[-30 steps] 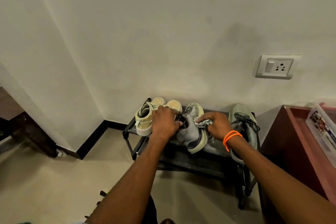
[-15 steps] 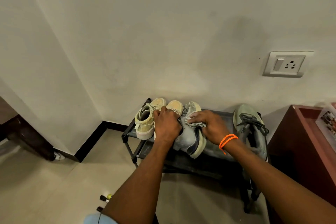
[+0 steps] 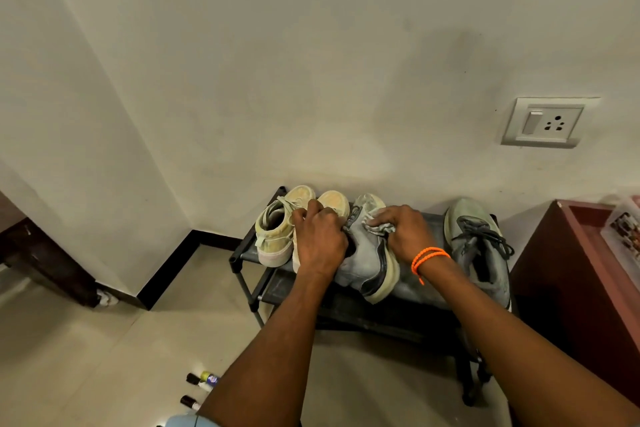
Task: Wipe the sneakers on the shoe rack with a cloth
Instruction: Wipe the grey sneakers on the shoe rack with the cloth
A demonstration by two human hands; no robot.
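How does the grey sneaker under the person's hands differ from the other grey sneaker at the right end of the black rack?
The grey sneaker under the hands is tilted onto its side, gripped by the left hand and wiped with a cloth by the right hand. The grey sneaker at the right end sits upright, untouched, its dark laces loose. Both rest on the black rack.
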